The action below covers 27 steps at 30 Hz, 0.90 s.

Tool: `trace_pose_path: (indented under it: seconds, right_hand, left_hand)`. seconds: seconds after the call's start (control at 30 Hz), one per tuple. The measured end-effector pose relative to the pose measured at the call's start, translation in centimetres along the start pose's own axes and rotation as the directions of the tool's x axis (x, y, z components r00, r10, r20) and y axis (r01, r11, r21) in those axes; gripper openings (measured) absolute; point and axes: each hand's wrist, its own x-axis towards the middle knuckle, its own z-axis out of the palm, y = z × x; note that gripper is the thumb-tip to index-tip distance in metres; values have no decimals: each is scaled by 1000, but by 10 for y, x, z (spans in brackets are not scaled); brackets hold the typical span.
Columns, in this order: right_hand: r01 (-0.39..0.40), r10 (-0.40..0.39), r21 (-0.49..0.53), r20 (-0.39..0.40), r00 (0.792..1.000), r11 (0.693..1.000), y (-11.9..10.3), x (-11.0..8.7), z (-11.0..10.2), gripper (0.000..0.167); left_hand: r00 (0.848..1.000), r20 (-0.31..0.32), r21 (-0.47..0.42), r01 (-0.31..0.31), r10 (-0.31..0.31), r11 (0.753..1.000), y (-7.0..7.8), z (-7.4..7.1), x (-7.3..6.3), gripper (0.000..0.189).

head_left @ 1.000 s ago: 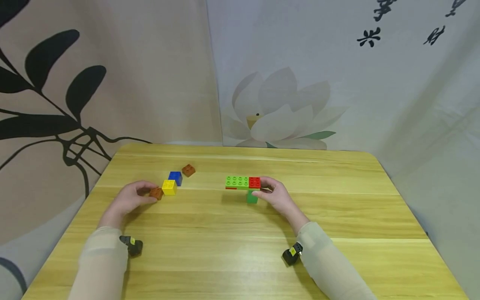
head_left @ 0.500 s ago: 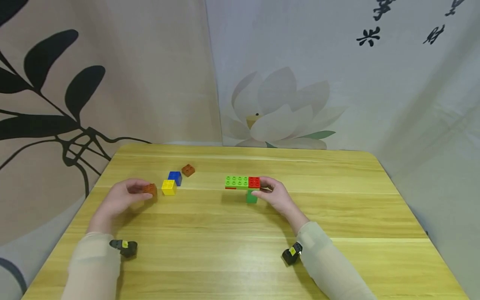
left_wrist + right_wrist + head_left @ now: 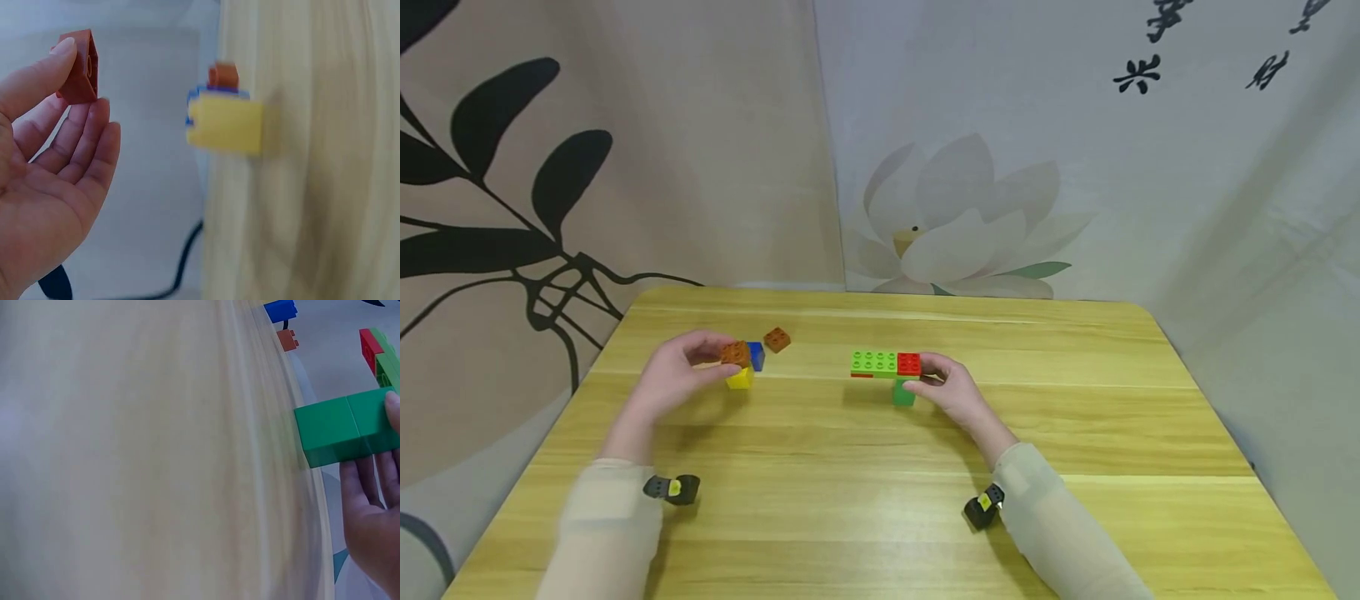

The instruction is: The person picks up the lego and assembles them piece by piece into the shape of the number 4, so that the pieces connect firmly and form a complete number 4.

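My left hand pinches a small brown toy brick between thumb and fingers. The left wrist view shows that brown brick raised off the table. From the head camera, it overlaps a yellow brick, with a blue brick just behind. My right hand grips a built piece at its right side. This piece has green bricks stacked as a post, with a red brick and a long lime-green brick across the top. Another red part peeks out under the lime-green brick's left end.
A second brown brick lies beyond the blue one on the wooden table. Behind the table's far edge hangs a printed cloth backdrop. Small black cameras sit at both wrists.
My left hand drew the brown brick leftward, away from the yellow one, then raised it and brought it right, over the yellow brick's view. The right hand and built piece stay put.
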Motion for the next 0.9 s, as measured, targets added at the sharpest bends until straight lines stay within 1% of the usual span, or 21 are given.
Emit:
trace_pose_path:
  seconds: [0.07,0.13,0.2,0.3,0.37,0.5,0.63,0.77,0.9]
  right_hand:
    - [-4,4,5,3,1000,1000,0,0,0,40]
    - [-9,9,4,3,1000,1000,9,4,-1,40]
    - [-7,7,9,1,1000,1000,18,8,-1,41]
    - [-1,1,11,-7,1000,1000,32,14,-1,42]
    - [9,-9,16,-10,1000,1000,33,14,-1,42]
    - [11,-11,13,-10,1000,1000,33,14,-1,41]
    - [8,-8,0,-8,1000,1000,34,14,-1,41]
    - [9,-9,-2,-11,1000,1000,34,13,-2,40]
    - [4,-4,3,-12,1000,1000,34,13,-3,40]
  left_hand:
    - [1000,5,-14,-15,15,1000,9,7,3,43]
    - [999,8,-19,-39,39,999,16,14,6,43]
    - [999,18,-16,-50,50,999,22,21,9,42]
    - [997,32,-19,-65,66,998,27,28,13,41]
    - [997,44,-23,-70,71,997,29,32,14,40]
    - [995,61,-10,-85,85,996,26,39,15,37]
    - [993,82,35,-87,84,996,16,44,14,37]
    - [988,126,94,-103,91,990,6,53,13,36]
    - [979,178,168,-133,102,977,0,61,15,33]
